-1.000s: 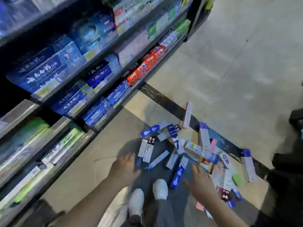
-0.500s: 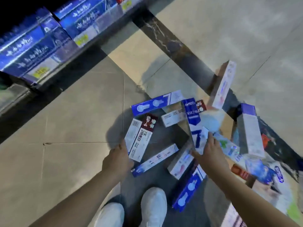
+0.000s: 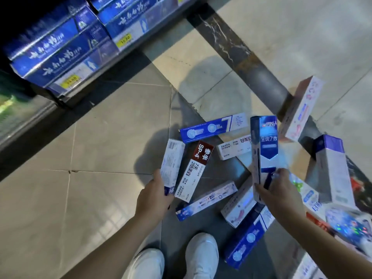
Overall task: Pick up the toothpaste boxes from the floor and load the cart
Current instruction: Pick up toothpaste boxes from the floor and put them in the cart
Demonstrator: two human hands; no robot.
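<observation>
Left hand (image 3: pixel 154 195) at seven o'clock, thumb and fingers curled round the near end of a white barcode box (image 3: pixel 172 164), its far end pointing to twelve. Right hand (image 3: pixel 278 193) at five o'clock, pinching the lower end of a blue-and-white box (image 3: pixel 264 147), raised and upright above the pile. Scattered toothpaste boxes (image 3: pixel 207 200) on the tiled floor (image 3: pixel 100 137) from centre to four o'clock. White shoes (image 3: pixel 202 253) at six. Shelf of blue cartons (image 3: pixel 60 51) at ten o'clock.
</observation>
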